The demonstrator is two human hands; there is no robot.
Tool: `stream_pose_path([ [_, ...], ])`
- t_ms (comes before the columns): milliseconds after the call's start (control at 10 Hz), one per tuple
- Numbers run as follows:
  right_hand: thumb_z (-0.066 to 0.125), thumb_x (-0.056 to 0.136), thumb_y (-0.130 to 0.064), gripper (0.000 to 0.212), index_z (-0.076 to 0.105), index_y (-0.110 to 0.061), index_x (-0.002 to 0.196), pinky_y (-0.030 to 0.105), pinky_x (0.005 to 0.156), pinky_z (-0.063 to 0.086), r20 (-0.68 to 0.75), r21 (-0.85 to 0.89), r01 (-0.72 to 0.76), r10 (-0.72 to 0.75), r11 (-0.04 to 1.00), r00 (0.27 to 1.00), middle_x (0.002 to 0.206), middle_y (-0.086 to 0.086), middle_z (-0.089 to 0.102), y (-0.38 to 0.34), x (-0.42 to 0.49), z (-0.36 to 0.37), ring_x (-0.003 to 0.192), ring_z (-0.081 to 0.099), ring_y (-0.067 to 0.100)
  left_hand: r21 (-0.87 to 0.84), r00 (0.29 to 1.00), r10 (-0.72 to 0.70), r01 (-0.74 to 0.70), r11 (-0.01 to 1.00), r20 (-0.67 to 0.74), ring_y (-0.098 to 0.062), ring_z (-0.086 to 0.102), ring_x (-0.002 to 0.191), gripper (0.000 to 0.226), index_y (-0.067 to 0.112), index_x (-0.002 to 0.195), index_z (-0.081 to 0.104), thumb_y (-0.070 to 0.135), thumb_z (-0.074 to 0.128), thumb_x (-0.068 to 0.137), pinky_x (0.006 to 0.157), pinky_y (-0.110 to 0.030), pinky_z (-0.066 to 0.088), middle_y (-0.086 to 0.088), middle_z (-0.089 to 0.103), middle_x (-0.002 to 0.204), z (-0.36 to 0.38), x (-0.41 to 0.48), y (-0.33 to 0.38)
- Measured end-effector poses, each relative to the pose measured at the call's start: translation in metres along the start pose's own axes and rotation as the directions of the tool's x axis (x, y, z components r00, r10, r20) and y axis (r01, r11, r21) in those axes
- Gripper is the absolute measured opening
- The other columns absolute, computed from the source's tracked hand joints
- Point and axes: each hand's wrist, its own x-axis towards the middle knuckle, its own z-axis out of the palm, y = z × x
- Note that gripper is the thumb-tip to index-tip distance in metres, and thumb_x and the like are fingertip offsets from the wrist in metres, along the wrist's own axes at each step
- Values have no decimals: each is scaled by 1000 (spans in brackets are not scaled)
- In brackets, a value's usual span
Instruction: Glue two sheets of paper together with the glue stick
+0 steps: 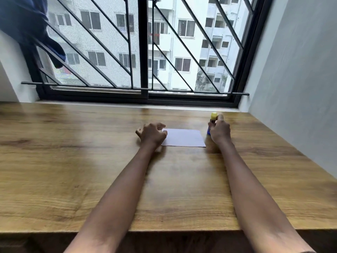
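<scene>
From the head camera, the glue stick stands upright on the surface just right of the paper. Its long axis is vertical, with the yellow cap up. The right hand has its fingers wrapped round it. The left hand has its fingers spread and bent at the paper's left edge, gripping nothing. If the paper is only lightly pinned, it may slide or crease under the stick.

The right hand covers most of the glue stick; only its yellow cap and a strip of blue body show. The left hand is blurred and hides the left edge of the paper, so whether its fingers touch it, or whether one sheet or two lies there, cannot be told. The top-left corner cuts off a dark blue cloth.
</scene>
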Motion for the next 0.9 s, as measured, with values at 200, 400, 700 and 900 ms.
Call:
stream_pose_path([
  [200,74,76,-8,51,47,-1,118,34,90,47,84,116,-69,60,991,995,111,19,65,15,-11,-2,102,63,31,-70,997,-80,79,994,-12,-18,52,119,30,26,109,67,22,52,84,99,-34,24,5,68,116,-3,1,0],
  [400,67,82,-11,61,35,0,133,37,101,41,121,78,-42,32,996,992,129,23,54,17,-12,2,117,54,34,-81,994,-102,105,991,48,-29,43,129,40,18,131,53,24,43,92,106,-37,27,-10,57,133,-5,0,0],
  [700,58,84,-14,90,-4,-2,148,34,118,8,267,-10,-24,25,1000,963,159,18,-4,22,-2,0,147,1,31,65,995,37,-43,997,90,-21,-2,147,66,10,149,10,46,28,97,119,-36,2,-7,4,159,7,1,-3],
  [900,44,92,-43,90,-19,-5,146,34,116,-11,303,-87,58,-29,994,953,156,13,-24,16,11,-26,145,-21,22,181,993,33,-54,982,115,-21,-9,147,70,10,149,1,46,29,96,118,-37,-6,-7,-4,159,-4,5,16],
])
